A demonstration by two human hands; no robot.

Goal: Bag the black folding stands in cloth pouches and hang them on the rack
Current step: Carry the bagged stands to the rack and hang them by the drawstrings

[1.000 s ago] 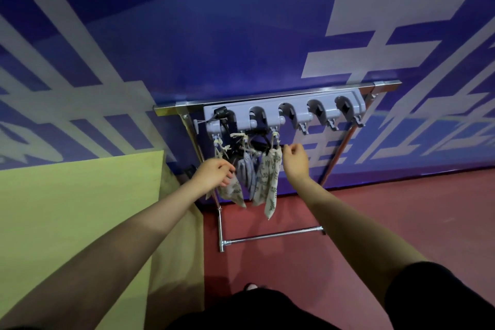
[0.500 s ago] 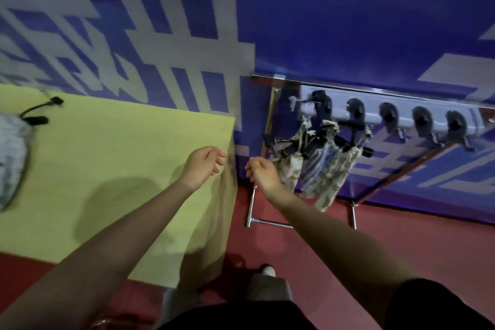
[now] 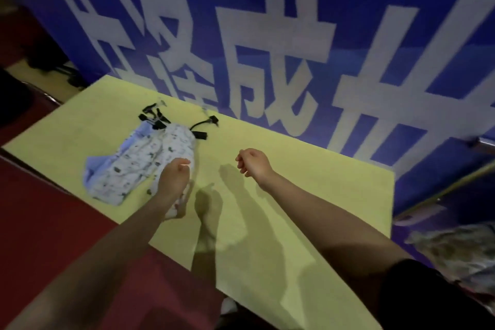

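Light patterned cloth pouches [image 3: 139, 163] lie in a heap on the yellow-green table [image 3: 308, 195], left of centre. Black folding stands [image 3: 155, 118] with thin black parts stick out at the heap's far end, and another black piece [image 3: 205, 126] lies beside it. My left hand [image 3: 175, 177] hovers at the heap's right edge, fingers loosely curled, holding nothing. My right hand [image 3: 253, 162] hangs over bare table further right, also loosely curled and empty. The rack is nearly out of frame; only a metal bar [image 3: 484, 142] shows at the right edge.
A blue wall banner with large white characters [image 3: 267, 48] stands right behind the table. Red floor [image 3: 53, 222] lies on the near left. Blurred patterned cloth [image 3: 455, 249] shows at the lower right. Dark objects [image 3: 45, 61] sit at the far left.
My view has swung left from the rack to the table. Both hands have left the hung pouches and now hover over the table, the left one near the pouch heap.
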